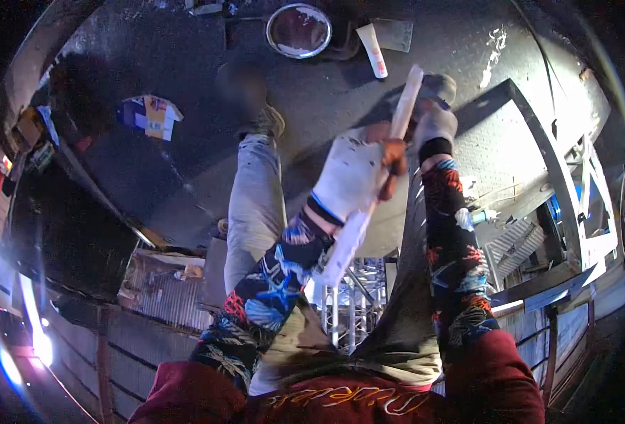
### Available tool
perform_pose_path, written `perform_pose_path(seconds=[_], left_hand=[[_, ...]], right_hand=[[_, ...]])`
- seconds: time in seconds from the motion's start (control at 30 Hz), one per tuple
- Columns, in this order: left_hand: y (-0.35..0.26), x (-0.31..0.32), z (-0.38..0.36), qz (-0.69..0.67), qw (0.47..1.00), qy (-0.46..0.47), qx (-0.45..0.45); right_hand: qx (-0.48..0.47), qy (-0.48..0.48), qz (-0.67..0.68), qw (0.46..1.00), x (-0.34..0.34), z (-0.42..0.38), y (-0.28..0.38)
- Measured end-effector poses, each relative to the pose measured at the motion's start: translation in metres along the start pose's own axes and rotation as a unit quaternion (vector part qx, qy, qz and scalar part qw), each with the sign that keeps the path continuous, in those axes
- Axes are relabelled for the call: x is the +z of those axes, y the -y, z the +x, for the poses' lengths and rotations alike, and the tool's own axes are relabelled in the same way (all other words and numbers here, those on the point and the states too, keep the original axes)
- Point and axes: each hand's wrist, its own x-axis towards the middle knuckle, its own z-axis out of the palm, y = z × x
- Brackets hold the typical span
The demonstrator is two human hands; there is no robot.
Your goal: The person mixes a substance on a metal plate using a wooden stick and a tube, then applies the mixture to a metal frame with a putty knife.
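A long pale strip (348,240) runs at a slant between my legs. Its upper end rises past both hands and its lower end hangs near my lap. My left hand (355,169), in a white fingerless glove, has its fingers wrapped around the middle of it. Close to the strip's upper part is my right hand (437,127), gloved too and blurred by motion. That hand looks closed, but its fingers are mostly hidden and I cannot make out what is in it.
A white tube (373,53) lies on the dark floor beside a round metal-rimmed dish (298,31). A torn printed carton (151,116) rests at the left. To the right stands a metal frame (549,155) with a green-and-white small bottle (481,216) near my forearm. Corrugated metal (167,297) is at lower left.
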Motion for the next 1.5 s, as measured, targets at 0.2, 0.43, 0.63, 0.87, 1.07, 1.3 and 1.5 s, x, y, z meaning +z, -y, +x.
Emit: perform_pose_path(seconds=[0.2, 0.43, 0.63, 0.87, 1.07, 1.3, 1.5], left_hand=[[-0.032, 0.001, 0.007, -0.083, 0.988, -0.11, -0.069], [-0.026, -0.005, 0.014, 0.097, 0.98, -0.165, -0.061], [-0.018, -0.001, 0.018, 0.197, 0.965, -0.173, -0.03], [-0.015, 0.008, 0.021, 0.089, 0.984, -0.154, -0.026], [-0.016, 0.014, 0.02, 0.035, 0.989, -0.131, -0.062], [-0.019, 0.03, 0.013, 0.034, 0.993, -0.1, -0.058], [-0.029, 0.012, 0.018, 0.024, 0.989, -0.121, -0.075]], right_hand=[[-0.381, 0.054, -0.356, 0.852, -0.008, -0.038, 0.06], [-0.534, 0.092, -0.519, 0.661, -0.004, -0.059, 0.053], [-0.486, 0.166, -0.544, 0.664, 0.011, -0.082, 0.057], [-0.508, 0.101, -0.535, 0.668, 0.013, -0.074, 0.049], [-0.417, 0.124, -0.429, 0.791, 0.021, -0.063, 0.046], [-0.336, 0.021, -0.676, 0.655, -0.027, 0.013, 0.058], [-0.446, 0.104, -0.449, 0.767, -0.027, 0.011, 0.061]])
